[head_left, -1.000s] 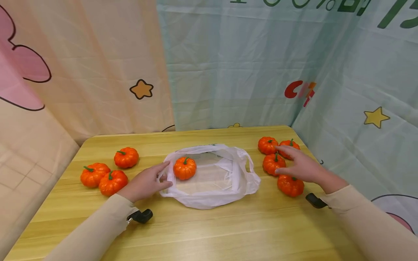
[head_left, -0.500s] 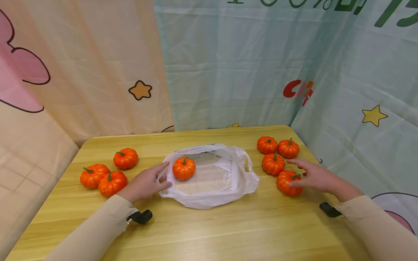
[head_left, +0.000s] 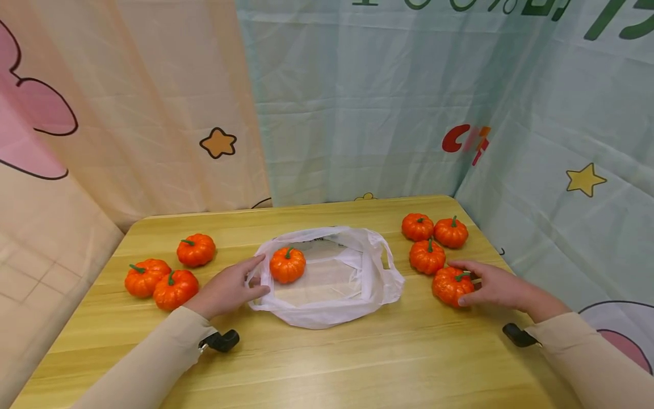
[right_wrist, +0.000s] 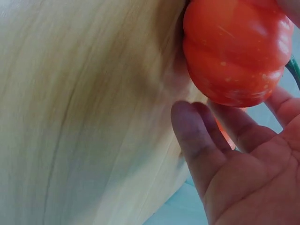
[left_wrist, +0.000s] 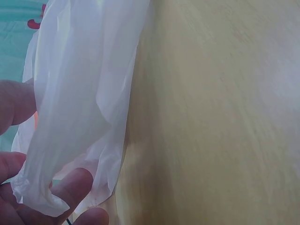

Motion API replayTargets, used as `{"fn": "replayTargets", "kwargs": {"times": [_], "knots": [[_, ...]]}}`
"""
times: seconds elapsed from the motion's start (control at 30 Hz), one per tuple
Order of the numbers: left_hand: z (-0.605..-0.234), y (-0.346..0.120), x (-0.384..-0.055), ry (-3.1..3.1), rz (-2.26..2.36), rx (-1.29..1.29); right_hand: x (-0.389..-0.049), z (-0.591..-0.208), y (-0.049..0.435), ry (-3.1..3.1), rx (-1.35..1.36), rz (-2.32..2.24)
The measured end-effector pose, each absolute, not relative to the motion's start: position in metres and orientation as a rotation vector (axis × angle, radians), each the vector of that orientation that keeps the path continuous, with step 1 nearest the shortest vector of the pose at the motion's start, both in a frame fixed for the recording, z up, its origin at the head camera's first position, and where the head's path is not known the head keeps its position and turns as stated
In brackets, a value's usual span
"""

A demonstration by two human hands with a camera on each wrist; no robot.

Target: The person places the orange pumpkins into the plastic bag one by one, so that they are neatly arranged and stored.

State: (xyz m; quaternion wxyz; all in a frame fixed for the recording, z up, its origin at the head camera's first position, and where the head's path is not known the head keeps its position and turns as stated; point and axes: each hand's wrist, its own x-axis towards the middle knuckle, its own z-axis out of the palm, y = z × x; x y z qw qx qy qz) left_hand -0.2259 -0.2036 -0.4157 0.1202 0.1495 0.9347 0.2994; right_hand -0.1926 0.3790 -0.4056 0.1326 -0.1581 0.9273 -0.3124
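Note:
A white plastic bag [head_left: 327,318] lies with its mouth spread on the table, and one small orange pumpkin [head_left: 288,265] sits inside at its left. My left hand [head_left: 232,288] touches the bag's left rim, thumb and forefinger apart; in the left wrist view the thin bag film [left_wrist: 79,93] hangs across the fingers [left_wrist: 75,185]. At the right, my right hand [head_left: 498,289] grips the nearest pumpkin [head_left: 449,286] of a group, thumb on the near side and fingers on the far side. The right wrist view shows this pumpkin [right_wrist: 234,51] close up, its green stem partly visible, with the lower fingers stretched beside it.
Three more pumpkins [head_left: 426,257] stand close together behind the right hand. Another three pumpkins [head_left: 175,289] rest left of the left hand. Printed curtains [head_left: 357,113] hang along the back and sides of the wooden table [head_left: 337,369].
My right hand has come back toward me and to the right, from over the right group down onto its nearest pumpkin. The left hand and bag stay put.

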Motion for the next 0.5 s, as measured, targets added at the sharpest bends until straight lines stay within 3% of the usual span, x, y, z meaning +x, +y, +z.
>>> {"fn": "replayTargets", "kwargs": {"times": [0.5], "knots": [[-0.4191,-0.2047,-0.2265,2.726,0.900,0.447,-0.1918,-0.4126,0.3814,2.639,-0.430,-1.004]]}}
